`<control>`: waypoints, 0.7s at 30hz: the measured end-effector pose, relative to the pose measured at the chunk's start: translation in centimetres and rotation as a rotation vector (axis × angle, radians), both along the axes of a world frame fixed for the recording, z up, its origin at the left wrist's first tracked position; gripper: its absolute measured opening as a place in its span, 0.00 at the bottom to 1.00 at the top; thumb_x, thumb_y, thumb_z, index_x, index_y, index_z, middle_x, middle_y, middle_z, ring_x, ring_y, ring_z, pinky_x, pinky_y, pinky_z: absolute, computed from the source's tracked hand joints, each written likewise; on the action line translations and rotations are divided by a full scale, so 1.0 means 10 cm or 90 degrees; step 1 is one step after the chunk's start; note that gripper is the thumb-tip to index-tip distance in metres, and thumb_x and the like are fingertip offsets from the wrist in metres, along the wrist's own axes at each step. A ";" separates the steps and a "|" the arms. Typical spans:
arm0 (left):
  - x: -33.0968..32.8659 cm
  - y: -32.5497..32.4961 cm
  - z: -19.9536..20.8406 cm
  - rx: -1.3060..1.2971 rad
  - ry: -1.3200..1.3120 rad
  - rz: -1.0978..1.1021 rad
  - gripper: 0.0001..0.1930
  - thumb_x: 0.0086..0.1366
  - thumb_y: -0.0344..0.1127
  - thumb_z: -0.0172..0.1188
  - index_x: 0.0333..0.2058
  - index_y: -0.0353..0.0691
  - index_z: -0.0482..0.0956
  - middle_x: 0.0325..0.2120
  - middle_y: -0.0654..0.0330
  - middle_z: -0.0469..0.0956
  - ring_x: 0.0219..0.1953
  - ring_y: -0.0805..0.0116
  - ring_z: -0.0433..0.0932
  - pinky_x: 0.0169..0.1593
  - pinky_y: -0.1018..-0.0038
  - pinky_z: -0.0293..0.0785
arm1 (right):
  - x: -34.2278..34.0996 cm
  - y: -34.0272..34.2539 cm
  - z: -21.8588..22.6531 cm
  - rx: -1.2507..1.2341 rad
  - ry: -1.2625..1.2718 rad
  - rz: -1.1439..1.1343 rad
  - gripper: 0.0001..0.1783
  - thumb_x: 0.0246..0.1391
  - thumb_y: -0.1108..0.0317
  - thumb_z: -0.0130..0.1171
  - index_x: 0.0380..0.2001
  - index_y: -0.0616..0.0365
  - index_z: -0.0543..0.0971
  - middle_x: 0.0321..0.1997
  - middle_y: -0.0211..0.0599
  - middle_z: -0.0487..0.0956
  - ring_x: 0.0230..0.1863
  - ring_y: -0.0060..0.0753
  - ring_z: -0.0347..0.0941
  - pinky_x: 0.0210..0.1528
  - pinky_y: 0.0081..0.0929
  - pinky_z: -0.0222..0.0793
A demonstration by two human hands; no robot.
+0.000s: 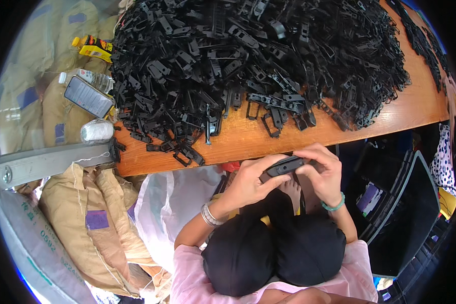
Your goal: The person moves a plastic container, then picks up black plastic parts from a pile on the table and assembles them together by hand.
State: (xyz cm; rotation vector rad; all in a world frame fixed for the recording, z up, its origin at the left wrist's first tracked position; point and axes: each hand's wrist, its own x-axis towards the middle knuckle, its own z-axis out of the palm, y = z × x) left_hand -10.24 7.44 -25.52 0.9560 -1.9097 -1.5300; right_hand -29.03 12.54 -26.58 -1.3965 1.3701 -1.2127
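Just off the table's near edge, my two hands hold a small, long black plastic part [287,165]. My left hand [244,183] grips its left end between thumb and fingers. The thumb and fingers of my right hand [323,171] close on the other end, hiding some of it. A large heap of similar black plastic parts [213,55] covers much of the wooden table [238,137] beyond. Several loose ones, some shaped like open frames [187,154], lie at the heap's near edge.
Left of the table are a phone [88,96], a clear bottle [99,78], a yellow-capped bottle [93,48] and a white thread spool [97,131]. Tan sacks [81,218] and a white bag [162,202] stand at left. Black bins [405,213] stand at right.
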 end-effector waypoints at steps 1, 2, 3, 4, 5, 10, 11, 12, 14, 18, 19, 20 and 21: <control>0.01 0.01 -0.02 0.057 0.004 -0.017 0.20 0.54 0.30 0.65 0.46 0.32 0.74 0.34 0.54 0.80 0.33 0.66 0.81 0.38 0.75 0.75 | 0.02 0.02 -0.01 0.054 -0.097 -0.017 0.16 0.40 0.80 0.62 0.38 0.64 0.79 0.32 0.39 0.76 0.33 0.30 0.73 0.36 0.22 0.67; 0.03 0.02 -0.02 0.115 0.009 -0.034 0.20 0.54 0.30 0.65 0.46 0.32 0.74 0.34 0.54 0.80 0.32 0.67 0.80 0.38 0.75 0.75 | 0.03 0.04 -0.01 0.109 -0.194 -0.035 0.14 0.40 0.79 0.63 0.36 0.65 0.80 0.29 0.39 0.76 0.31 0.30 0.73 0.35 0.22 0.67; 0.07 0.03 -0.08 0.071 -0.035 -0.072 0.19 0.55 0.31 0.64 0.46 0.34 0.75 0.32 0.55 0.80 0.32 0.69 0.79 0.37 0.75 0.74 | -0.03 0.04 -0.03 0.108 -0.197 -0.028 0.14 0.40 0.79 0.63 0.36 0.65 0.80 0.29 0.39 0.76 0.31 0.30 0.73 0.35 0.22 0.67; 0.13 0.06 -0.10 0.045 -0.020 -0.029 0.17 0.55 0.30 0.64 0.44 0.35 0.76 0.31 0.56 0.80 0.31 0.69 0.79 0.36 0.76 0.73 | -0.13 0.04 -0.06 0.113 -0.086 0.117 0.15 0.40 0.79 0.63 0.36 0.65 0.79 0.30 0.39 0.76 0.30 0.30 0.73 0.34 0.23 0.68; 0.15 0.06 -0.08 0.022 -0.001 0.008 0.15 0.54 0.28 0.64 0.42 0.35 0.77 0.30 0.56 0.80 0.30 0.69 0.78 0.35 0.76 0.72 | -0.20 0.05 -0.08 0.120 0.030 0.253 0.15 0.41 0.79 0.63 0.37 0.65 0.79 0.30 0.39 0.76 0.29 0.31 0.73 0.33 0.23 0.68; 0.45 -0.16 -0.06 -0.397 -0.259 0.424 0.04 0.54 0.21 0.62 0.29 0.33 0.77 0.26 0.61 0.72 0.21 0.78 0.67 0.24 0.81 0.64 | 0.04 0.04 -0.05 0.091 0.090 0.027 0.11 0.45 0.79 0.61 0.35 0.66 0.79 0.30 0.39 0.77 0.25 0.30 0.73 0.22 0.21 0.65; 0.50 -0.20 -0.06 -0.409 -0.238 0.453 0.04 0.55 0.21 0.60 0.31 0.33 0.76 0.27 0.63 0.70 0.20 0.81 0.65 0.23 0.83 0.61 | 0.03 0.03 -0.06 0.090 0.091 0.027 0.11 0.45 0.79 0.61 0.35 0.66 0.79 0.30 0.39 0.77 0.25 0.30 0.73 0.22 0.21 0.65; 0.53 -0.24 -0.03 -0.417 -0.263 0.474 0.05 0.55 0.20 0.60 0.32 0.33 0.76 0.28 0.61 0.70 0.21 0.78 0.66 0.24 0.82 0.63 | 0.01 0.02 -0.08 0.068 0.099 0.046 0.11 0.45 0.80 0.61 0.36 0.66 0.79 0.32 0.39 0.77 0.25 0.29 0.74 0.23 0.22 0.66; 0.58 -0.31 0.01 -0.425 -0.285 0.497 0.07 0.55 0.20 0.59 0.34 0.34 0.76 0.29 0.60 0.70 0.22 0.75 0.68 0.25 0.80 0.64 | 0.01 -0.01 -0.06 0.043 0.111 0.065 0.11 0.46 0.80 0.61 0.36 0.65 0.78 0.34 0.38 0.76 0.26 0.29 0.74 0.23 0.22 0.67; 0.61 -0.45 0.04 -0.568 -0.410 0.426 0.09 0.55 0.20 0.58 0.35 0.36 0.77 0.30 0.56 0.69 0.26 0.63 0.72 0.29 0.72 0.69 | 0.17 -0.16 -0.03 -0.127 0.251 -0.006 0.11 0.45 0.77 0.62 0.35 0.61 0.79 0.33 0.36 0.75 0.25 0.31 0.74 0.24 0.26 0.68; 0.61 -0.47 0.08 -0.549 -0.434 0.386 0.09 0.54 0.21 0.58 0.35 0.36 0.77 0.30 0.55 0.69 0.28 0.59 0.73 0.30 0.70 0.70 | 0.22 -0.21 -0.03 -0.208 0.324 -0.035 0.11 0.45 0.76 0.62 0.35 0.59 0.79 0.31 0.35 0.74 0.25 0.32 0.74 0.25 0.27 0.68; 0.72 -0.48 0.03 -0.583 -0.438 0.358 0.09 0.52 0.20 0.59 0.34 0.36 0.77 0.30 0.55 0.69 0.28 0.60 0.74 0.30 0.70 0.70 | 0.31 -0.26 -0.03 -0.203 0.358 -0.042 0.12 0.44 0.73 0.62 0.36 0.56 0.78 0.30 0.33 0.72 0.26 0.33 0.73 0.25 0.28 0.68; 0.74 -0.51 0.02 -0.590 -0.422 0.356 0.09 0.52 0.20 0.59 0.34 0.36 0.77 0.30 0.55 0.69 0.28 0.60 0.74 0.30 0.70 0.70 | 0.34 -0.30 -0.08 -0.192 0.399 -0.048 0.11 0.45 0.71 0.62 0.36 0.55 0.78 0.31 0.33 0.70 0.26 0.33 0.73 0.24 0.28 0.68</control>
